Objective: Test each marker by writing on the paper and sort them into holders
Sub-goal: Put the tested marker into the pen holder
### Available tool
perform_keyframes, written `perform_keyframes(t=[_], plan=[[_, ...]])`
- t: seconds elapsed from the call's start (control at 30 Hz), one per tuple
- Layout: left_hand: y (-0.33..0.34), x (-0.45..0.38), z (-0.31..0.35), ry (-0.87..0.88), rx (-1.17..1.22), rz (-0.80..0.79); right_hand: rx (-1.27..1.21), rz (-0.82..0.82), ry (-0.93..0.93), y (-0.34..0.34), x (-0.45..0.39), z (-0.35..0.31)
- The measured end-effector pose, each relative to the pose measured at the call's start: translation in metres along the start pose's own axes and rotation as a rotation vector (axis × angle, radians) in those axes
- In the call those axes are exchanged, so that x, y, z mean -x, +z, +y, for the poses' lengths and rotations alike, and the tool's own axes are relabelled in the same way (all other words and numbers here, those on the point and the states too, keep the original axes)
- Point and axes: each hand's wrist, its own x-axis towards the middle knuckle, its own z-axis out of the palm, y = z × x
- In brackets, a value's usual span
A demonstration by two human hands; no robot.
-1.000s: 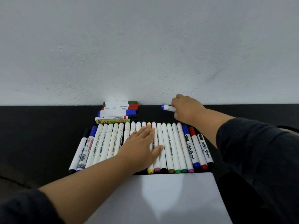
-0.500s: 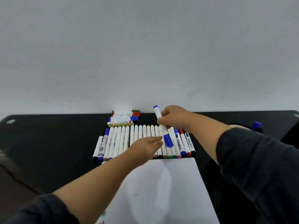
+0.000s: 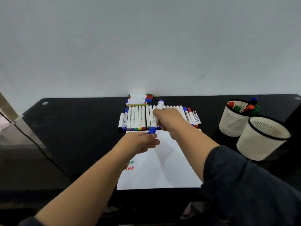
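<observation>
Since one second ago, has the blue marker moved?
Yes. The blue marker came from the wall side, over the row of markers, toward the paper; both hands hold it.

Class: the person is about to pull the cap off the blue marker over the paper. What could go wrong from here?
1. The cap may come off with a jerk, so the tip could streak the paper or the left hand.
2. The right hand holds the marker just above the marker row; a sudden pull could scatter it.
</observation>
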Motion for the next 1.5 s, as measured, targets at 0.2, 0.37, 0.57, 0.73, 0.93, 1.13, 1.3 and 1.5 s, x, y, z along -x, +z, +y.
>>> perform_keyframes(t=[0.2, 0.37, 0.57, 0.73, 0.93, 1.13, 1.3, 1.5], plan=[[-0.017, 0.020, -0.036, -0.027, 0.160, 0.020, -0.013, -0.043, -0.021, 0.028, 0.032, 0.022], [-0.024, 0.029, -0.054, -0.060, 0.147, -0.053, -0.004, -0.063, -0.040, 0.037, 0.047, 0.036], [-0.019, 0.031, -0.074, -0.025, 0.131, -0.041, 0.104, -0.039, -0.068, 0.044, 0.048, 0.058], [-0.016, 0.029, -0.079, -0.014, 0.077, -0.055, 0.025, -0.022, -0.066, 0.045, 0.048, 0.069], [-0.016, 0.026, -0.086, -0.021, 0.150, -0.104, -0.061, -0.070, -0.046, 0.046, 0.044, 0.075], [-0.017, 0.025, -0.088, 0.018, 0.106, -0.061, -0.029, -0.047, -0.076, 0.052, 0.041, 0.077], [-0.019, 0.028, -0.091, 0.047, 0.002, 0.018, -0.016, -0.017, -0.017, 0.060, 0.038, 0.080], [-0.021, 0.033, -0.087, 0.045, -0.103, 0.109, -0.035, 0.000, 0.022, 0.068, 0.037, 0.081]])
